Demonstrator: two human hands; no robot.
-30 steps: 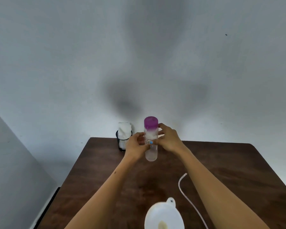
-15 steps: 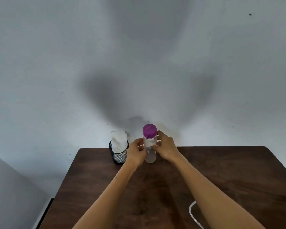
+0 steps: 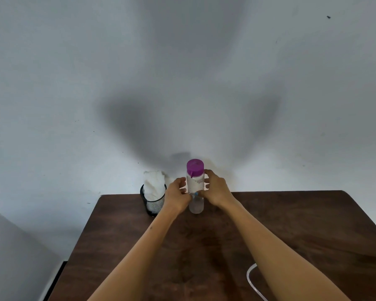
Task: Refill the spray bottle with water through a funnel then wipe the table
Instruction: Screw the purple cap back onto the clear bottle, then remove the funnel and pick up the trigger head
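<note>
While the clear plastic bottle with the purple cap stands upright on the dark wooden table, your left hand and right hand clasp its middle from either side.

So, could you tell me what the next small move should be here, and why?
Probably twist off the purple cap: the bottle stands upright on the table, gripped by the left hand and right hand, and the cap closes it, so no water can pass yet.
</note>
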